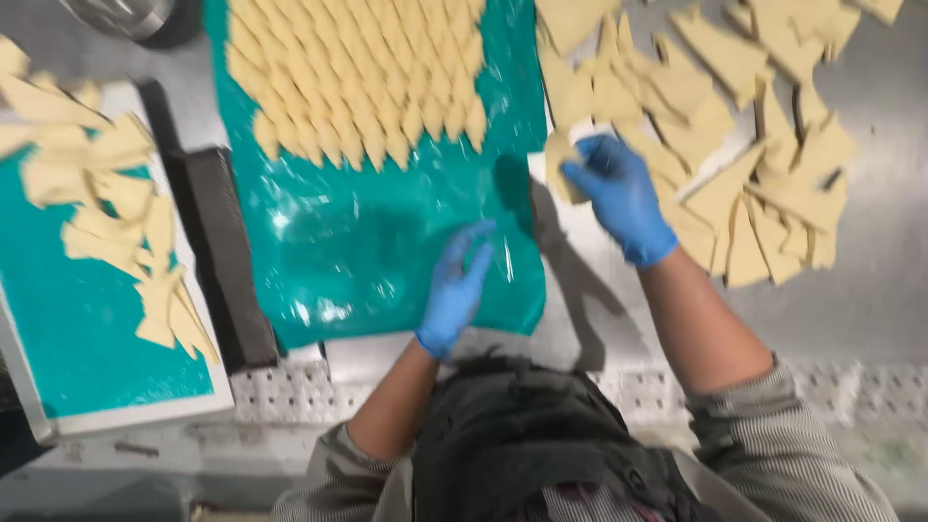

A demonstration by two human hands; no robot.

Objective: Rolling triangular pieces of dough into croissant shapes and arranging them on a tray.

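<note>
1. The right hand, in a blue glove, holds a pale dough piece at the right edge of the teal plastic sheet; its fingers curl around the piece, gripping it.
2. That dough piece sits just left of the right palm, partly over the sheet's edge and partly over the metal bench.
3. The left hand, also in a blue glove, lies flat and open on the bare lower part of the teal sheet, fingers stretched up and to the right, holding nothing.
4. The two hands are near each other, the left lower and further left, the right higher.
5. Above the left hand, neat rows of folded dough pieces cover the upper part of the sheet, well apart from the fingertips.
6. Right of the right hand, a loose heap of triangular dough pieces spreads over the bench, touching the hand's far side.
7. Both forearms are bare, with striped sleeves pushed up to the elbows.
8. At the far left a second tray with a teal lining carries scattered dough triangles.
</note>
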